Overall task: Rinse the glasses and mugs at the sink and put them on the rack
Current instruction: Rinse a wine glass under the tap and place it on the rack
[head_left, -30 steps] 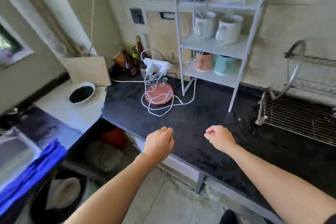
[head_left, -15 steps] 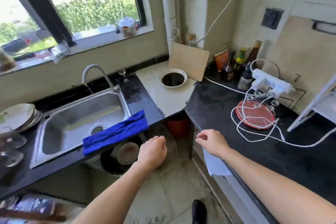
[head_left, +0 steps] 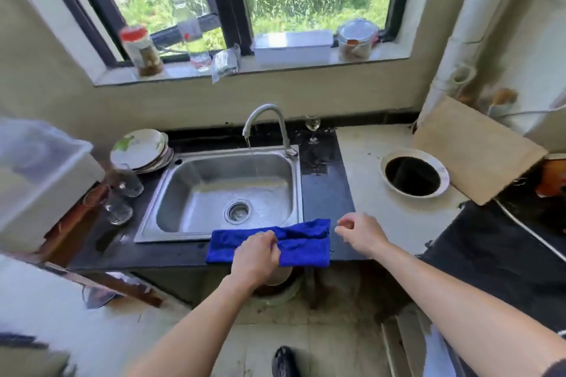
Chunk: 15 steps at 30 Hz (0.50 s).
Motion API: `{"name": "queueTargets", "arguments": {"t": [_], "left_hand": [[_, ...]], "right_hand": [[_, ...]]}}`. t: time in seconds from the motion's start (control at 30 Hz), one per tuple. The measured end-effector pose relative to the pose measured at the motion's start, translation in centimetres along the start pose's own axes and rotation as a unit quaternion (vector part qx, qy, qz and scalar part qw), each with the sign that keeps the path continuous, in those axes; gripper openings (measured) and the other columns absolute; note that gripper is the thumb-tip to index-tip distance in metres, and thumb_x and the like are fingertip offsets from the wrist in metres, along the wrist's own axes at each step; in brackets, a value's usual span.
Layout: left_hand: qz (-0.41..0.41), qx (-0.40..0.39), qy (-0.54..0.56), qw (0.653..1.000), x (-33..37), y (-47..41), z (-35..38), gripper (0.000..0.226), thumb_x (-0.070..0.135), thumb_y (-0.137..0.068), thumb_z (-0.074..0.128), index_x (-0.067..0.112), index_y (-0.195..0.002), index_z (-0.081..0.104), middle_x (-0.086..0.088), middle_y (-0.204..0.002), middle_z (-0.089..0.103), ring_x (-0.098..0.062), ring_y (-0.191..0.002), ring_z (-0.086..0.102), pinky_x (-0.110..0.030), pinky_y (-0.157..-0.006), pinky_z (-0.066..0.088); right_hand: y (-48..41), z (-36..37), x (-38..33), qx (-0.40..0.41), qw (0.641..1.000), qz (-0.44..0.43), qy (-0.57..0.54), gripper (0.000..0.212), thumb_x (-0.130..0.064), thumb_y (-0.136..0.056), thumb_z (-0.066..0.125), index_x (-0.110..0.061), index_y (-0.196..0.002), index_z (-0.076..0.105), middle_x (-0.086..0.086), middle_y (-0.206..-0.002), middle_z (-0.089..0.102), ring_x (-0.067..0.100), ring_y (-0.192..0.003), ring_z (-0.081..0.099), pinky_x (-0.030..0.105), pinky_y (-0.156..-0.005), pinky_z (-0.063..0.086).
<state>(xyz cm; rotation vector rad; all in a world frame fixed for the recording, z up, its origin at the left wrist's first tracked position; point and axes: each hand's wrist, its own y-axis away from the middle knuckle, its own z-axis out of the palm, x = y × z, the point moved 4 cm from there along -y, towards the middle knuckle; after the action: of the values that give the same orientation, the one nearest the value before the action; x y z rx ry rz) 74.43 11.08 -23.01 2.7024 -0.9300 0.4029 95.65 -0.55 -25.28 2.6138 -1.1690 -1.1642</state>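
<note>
A steel sink (head_left: pixel 171 193) sits in the black counter, and a thin stream of water runs from its curved tap (head_left: pixel 265 119). Two clear glasses (head_left: pixel 118 208) stand on the counter left of the sink. A small stemmed glass (head_left: pixel 312 128) stands behind the sink's right corner. My left hand (head_left: pixel 255 257) hovers over a blue cloth (head_left: pixel 303 243) draped on the sink's front edge, fingers curled; whether it touches the cloth is unclear. My right hand (head_left: pixel 361 234) is just right of the cloth, loosely curled, holding nothing. The rack is out of view.
A stack of plates (head_left: pixel 141 148) lies behind the glasses. A white plastic box (head_left: pixel 39 174) stands at far left. A round hole (head_left: pixel 413 176) and a leaning board (head_left: pixel 477 150) are on the pale counter to the right. Jars and a container line the windowsill (head_left: pixel 294 46).
My view has swung left from the rack and black counter to face the sink. Both hands have come to the sink's front edge, by the blue cloth.
</note>
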Motion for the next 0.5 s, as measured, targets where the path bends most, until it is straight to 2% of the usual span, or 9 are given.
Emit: {"name": "queueTargets", "arguments": {"t": [0.1, 0.23, 0.37, 0.5], "left_hand": [[-0.02, -0.002, 0.012, 1.0, -2.0, -3.9, -0.7, 0.023, 0.026, -0.091, 0.045, 0.017, -0.104, 0.061, -0.004, -0.108, 0.067, -0.028, -0.101, 0.06, -0.035, -0.079, 0.045], [-0.029, -0.005, 0.046, 0.998, -3.9, -10.0, -1.5, 0.024, 0.026, -0.091, 0.045, 0.018, -0.106, 0.061, -0.003, -0.105, 0.068, -0.024, -0.098, 0.061, -0.035, -0.082, 0.048], [-0.032, -0.017, 0.062, 0.997, -4.3, -15.1, -1.8, 0.025, 0.025, -0.092, 0.045, 0.016, -0.108, 0.062, -0.004, -0.105, 0.067, -0.024, -0.098, 0.061, -0.032, -0.077, 0.045], [-0.048, -0.029, 0.081, 0.995, -4.4, -18.3, -1.3, 0.023, 0.024, -0.091, 0.046, 0.016, -0.106, 0.062, -0.003, -0.105, 0.067, -0.024, -0.097, 0.061, -0.034, -0.08, 0.049]], "right_hand": [[-4.8, 0.2, -1.8, 0.001, 1.0, 0.009, 0.006, 0.025, -0.032, -0.087, 0.066, -0.018, -0.108, 0.068, 0.0, -0.102, 0.07, 0.019, -0.09, 0.065, 0.038, -0.085, 0.054], [-11.4, -0.5, -3.8, 0.005, 0.999, 0.033, 0.007, 0.032, -0.032, -0.087, 0.067, -0.016, -0.115, 0.066, 0.004, -0.112, 0.07, 0.023, -0.095, 0.066, 0.034, -0.087, 0.052], [-17.0, -1.8, -5.4, 0.026, 0.998, 0.051, -0.002, 0.039, -0.034, -0.086, 0.068, -0.017, -0.121, 0.062, 0.004, -0.118, 0.067, 0.024, -0.104, 0.063, 0.034, -0.09, 0.049], [-22.5, -3.1, -6.5, 0.032, 0.997, 0.069, -0.012, 0.045, -0.038, -0.084, 0.068, -0.021, -0.125, 0.058, 0.004, -0.117, 0.066, 0.023, -0.097, 0.061, 0.034, -0.085, 0.05]]}}
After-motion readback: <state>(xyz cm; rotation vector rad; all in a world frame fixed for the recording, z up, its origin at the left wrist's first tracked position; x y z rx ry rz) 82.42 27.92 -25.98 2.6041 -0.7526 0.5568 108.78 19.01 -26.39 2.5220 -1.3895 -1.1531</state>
